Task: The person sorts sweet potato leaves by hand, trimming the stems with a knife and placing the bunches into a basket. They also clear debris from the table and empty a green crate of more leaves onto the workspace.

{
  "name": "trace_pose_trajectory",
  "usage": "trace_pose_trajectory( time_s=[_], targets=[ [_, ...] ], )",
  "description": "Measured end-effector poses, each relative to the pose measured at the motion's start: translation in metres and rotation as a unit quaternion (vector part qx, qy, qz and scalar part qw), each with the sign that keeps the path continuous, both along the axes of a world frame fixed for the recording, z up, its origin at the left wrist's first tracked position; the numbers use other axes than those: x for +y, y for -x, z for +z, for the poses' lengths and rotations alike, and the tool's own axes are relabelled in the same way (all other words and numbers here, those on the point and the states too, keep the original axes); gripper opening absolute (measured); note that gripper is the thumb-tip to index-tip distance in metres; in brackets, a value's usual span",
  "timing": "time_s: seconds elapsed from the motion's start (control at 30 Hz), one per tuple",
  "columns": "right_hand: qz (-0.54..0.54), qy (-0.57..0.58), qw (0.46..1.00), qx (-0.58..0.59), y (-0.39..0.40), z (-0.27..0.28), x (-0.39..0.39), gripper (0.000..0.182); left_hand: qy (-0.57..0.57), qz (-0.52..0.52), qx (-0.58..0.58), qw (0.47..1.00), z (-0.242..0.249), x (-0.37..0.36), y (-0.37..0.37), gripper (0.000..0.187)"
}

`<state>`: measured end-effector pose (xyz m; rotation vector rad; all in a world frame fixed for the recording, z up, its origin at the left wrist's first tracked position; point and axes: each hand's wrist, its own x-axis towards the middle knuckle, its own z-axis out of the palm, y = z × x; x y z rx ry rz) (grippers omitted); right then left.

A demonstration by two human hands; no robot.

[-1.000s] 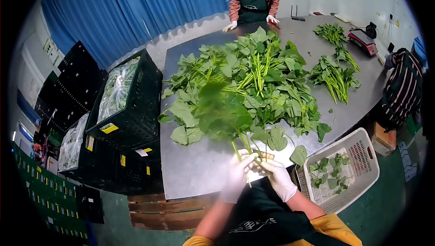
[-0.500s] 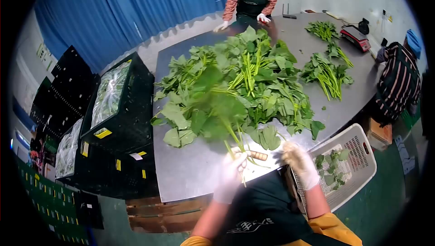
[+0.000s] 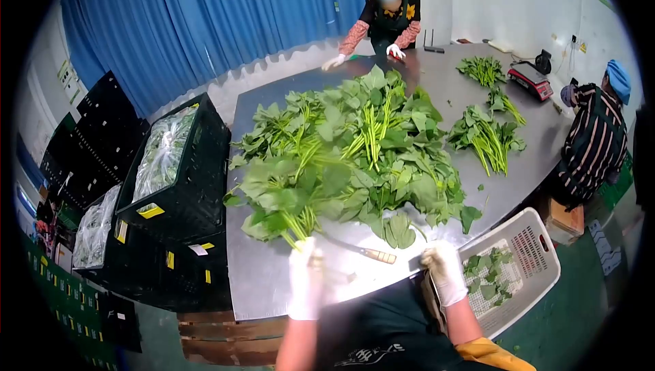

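Observation:
My left hand [image 3: 306, 279], in a white glove and smeared by motion, is closed around the lower stems of a bunch of leafy greens [image 3: 295, 223] at the left of the table. A knife [image 3: 379, 255] with a wooden handle lies between my hands, its blade pointing left under the leaves. At the table's front edge, my right hand [image 3: 445, 272] is gloved too, with fingers curled together; what they hold, if anything, I cannot make out. One loose leaf [image 3: 399, 232] with a stem lies just beyond it. A large pile of greens [image 3: 368, 139] spreads across the metal table [image 3: 263, 289].
At right, a white basket [image 3: 551, 262] holds loose leaves. Dark crates [image 3: 170, 217] with plastic-wrapped greens stand left. Smaller bunches [image 3: 486, 140] and a red scale [image 3: 531, 81] sit at the table's right. One co-worker [image 3: 390, 19] stands across; another [image 3: 597, 139] is at the right.
My left hand has moved left and away from the knife handle, with greens in it. My right hand stays near the table edge. The view has tilted slightly upward.

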<state>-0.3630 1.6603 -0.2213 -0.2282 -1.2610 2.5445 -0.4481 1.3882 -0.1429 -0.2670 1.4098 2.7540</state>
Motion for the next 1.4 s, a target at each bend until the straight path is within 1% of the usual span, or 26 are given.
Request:
trace_pose_trajectory(
  time_s=[0.07, 0.13, 0.2, 0.23, 0.27, 0.33, 0.37, 0.4, 0.43, 0.47, 0.53, 0.6, 0.67, 0.7, 0.73, 0.77, 0.8, 0.83, 0.87, 0.9, 0.93, 1.0, 1.2, 1.27, 1.33, 1.4],
  targets=[
    [-0.145, 0.130, 0.981, 0.005, 0.020, 0.012, 0.038, 0.034, -0.016, 0.027, 0.012, 0.999, 0.005, -0.017, 0.009, 0.007],
    [-0.052, 0.005, 0.999, -0.007, 0.035, 0.056, 0.039, 0.040, -0.063, -0.026, 0.052, 0.996, -0.013, -0.030, 0.018, 0.009],
    [0.000, -0.196, 0.980, -0.045, 0.069, 0.088, 0.020, 0.035, -0.094, -0.074, -0.031, 0.992, -0.016, -0.020, 0.021, 0.018],
    [0.014, -0.236, 0.970, -0.048, 0.092, 0.096, 0.009, 0.033, -0.048, -0.103, -0.047, 0.992, -0.021, -0.019, 0.020, 0.023],
    [0.028, -0.277, 0.959, -0.050, 0.118, 0.094, 0.003, 0.031, -0.064, -0.134, -0.070, 0.986, -0.035, -0.021, 0.024, 0.022],
    [-0.091, -0.499, 0.862, -0.014, 0.190, 0.057, 0.002, 0.034, -0.081, -0.119, -0.101, 0.984, -0.033, -0.019, 0.020, 0.023],
    [-0.138, -0.618, 0.773, -0.039, 0.209, 0.065, -0.006, 0.038, 0.122, -0.137, 0.021, 0.983, -0.032, -0.025, 0.017, 0.023],
    [-0.182, -0.721, 0.666, -0.065, 0.226, 0.073, -0.012, 0.042, 0.121, -0.135, 0.026, 0.983, -0.032, -0.031, 0.018, 0.023],
    [-0.204, -0.770, 0.601, -0.073, 0.239, 0.075, -0.016, 0.046, 0.060, -0.118, -0.003, 0.991, -0.032, -0.036, 0.019, 0.023],
    [-0.149, -0.799, 0.575, -0.096, 0.248, 0.079, -0.015, 0.040, 0.000, -0.101, -0.035, 0.994, -0.033, -0.044, 0.019, 0.023],
    [-0.141, -0.819, 0.548, -0.095, 0.263, 0.071, -0.007, 0.034, 0.014, -0.079, -0.008, 0.997, -0.032, -0.062, 0.017, 0.023],
    [-0.201, -0.782, 0.585, -0.073, 0.254, 0.079, 0.003, 0.028, 0.009, 0.009, 0.005, 1.000, -0.032, -0.075, 0.014, 0.019],
    [-0.313, -0.706, 0.635, -0.020, 0.245, 0.082, 0.014, 0.027, 0.003, 0.023, 0.011, 1.000, -0.039, -0.086, 0.014, 0.017],
    [-0.250, -0.584, 0.772, -0.015, 0.248, 0.071, 0.029, 0.025, 0.003, 0.018, 0.007, 1.000, -0.046, -0.091, 0.016, 0.018],
    [-0.208, -0.458, 0.864, -0.009, 0.229, 0.093, 0.021, 0.025, 0.004, 0.012, 0.002, 1.000, -0.053, -0.094, 0.017, 0.019],
    [-0.179, -0.397, 0.900, 0.011, 0.206, 0.119, 0.005, 0.025, 0.003, 0.009, 0.000, 1.000, -0.058, -0.093, 0.017, 0.019],
    [-0.151, -0.333, 0.930, 0.031, 0.190, 0.133, -0.006, 0.025, -0.073, -0.009, -0.025, 0.997, -0.062, -0.090, 0.016, 0.020],
    [-0.141, -0.411, 0.900, 0.027, 0.202, 0.108, 0.002, 0.025, -0.148, -0.027, -0.051, 0.987, -0.065, -0.087, 0.015, 0.021],
    [-0.128, -0.487, 0.864, 0.023, 0.212, 0.082, 0.011, 0.026, -0.148, -0.030, -0.054, 0.987, -0.069, -0.084, 0.015, 0.021],
    [0.050, -0.438, 0.898, -0.014, 0.185, 0.121, -0.002, 0.027, -0.182, -0.057, -0.075, 0.979, -0.072, -0.080, 0.016, 0.022],
    [0.119, -0.400, 0.907, -0.060, 0.190, 0.116, -0.004, 0.027, -0.215, -0.082, -0.095, 0.969, -0.077, -0.076, 0.016, 0.023],
    [0.137, -0.355, 0.924, -0.031, 0.173, 0.125, -0.008, 0.028, -0.135, -0.032, -0.130, 0.982, -0.069, -0.063, 0.014, 0.025],
    [0.246, -0.159, 0.956, -0.025, 0.135, 0.115, -0.035, 0.028, -0.096, -0.021, -0.084, 0.992, -0.055, -0.047, 0.007, 0.028],
    [0.261, -0.143, 0.954, -0.035, 0.124, 0.108, -0.046, 0.028, -0.105, -0.011, -0.080, 0.991, -0.038, -0.035, 0.004, 0.028],
    [0.241, -0.263, 0.934, -0.027, 0.110, 0.101, -0.059, 0.028, -0.072, -0.031, -0.051, 0.996, -0.029, -0.029, 0.003, 0.027],
    [0.234, -0.301, 0.923, -0.050, 0.093, 0.089, -0.074, 0.026, 0.043, -0.096, 0.024, 0.994, -0.008, -0.015, 0.000, 0.040]
  ],
)
